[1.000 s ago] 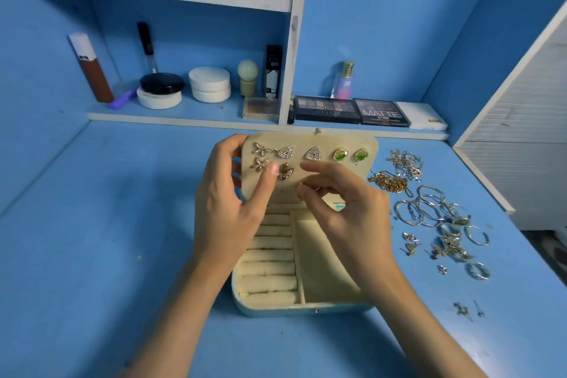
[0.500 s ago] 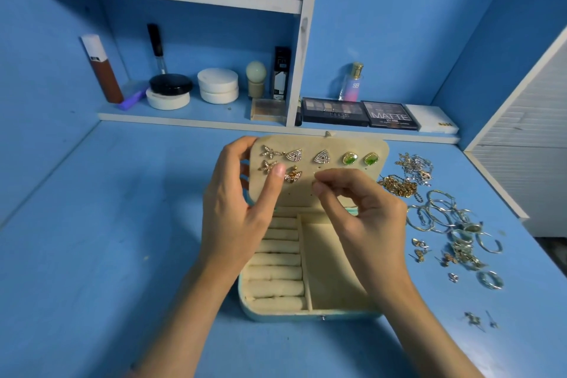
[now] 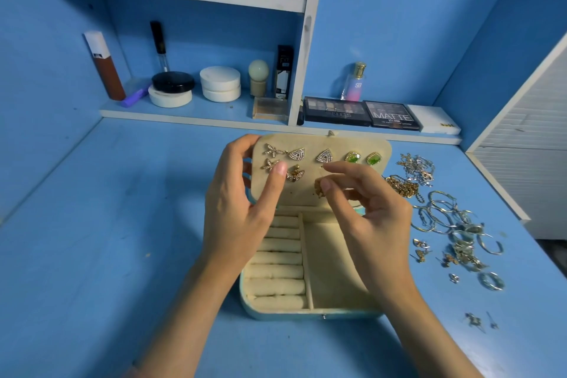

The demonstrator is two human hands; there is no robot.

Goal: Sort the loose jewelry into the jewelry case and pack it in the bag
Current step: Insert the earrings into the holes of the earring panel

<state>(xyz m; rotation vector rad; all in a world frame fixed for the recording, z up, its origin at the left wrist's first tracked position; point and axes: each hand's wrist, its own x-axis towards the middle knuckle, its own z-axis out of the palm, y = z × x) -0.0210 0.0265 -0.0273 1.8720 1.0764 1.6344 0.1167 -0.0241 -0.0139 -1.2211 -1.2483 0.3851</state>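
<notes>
An open beige jewelry case [image 3: 334, 267] lies on the blue desk, its earring panel [image 3: 346, 144] raised upright. Several earrings are pinned on the panel, among them a green pair [image 3: 362, 158]. My left hand [image 3: 242, 202] grips the panel's left edge, fingers behind it and thumb pressed on its front. My right hand [image 3: 368, 212] pinches a small gold earring [image 3: 319, 187] against the panel's lower middle. Loose jewelry [image 3: 454, 224] lies in a heap to the right of the case. No bag shows in the frame.
Ring rolls fill the case's left half [image 3: 276, 267]. Gold and silver chains [image 3: 411, 175] lie beside the panel. Eyeshadow palettes [image 3: 362, 113], jars and bottles stand on the low shelf [image 3: 190, 115] behind. A white louvred door [image 3: 530, 144] borders the desk's right edge.
My right hand has moved slightly right and down along the panel with the gold earring still pinched. The left hand stays on the panel's edge. The camera has shifted a little.
</notes>
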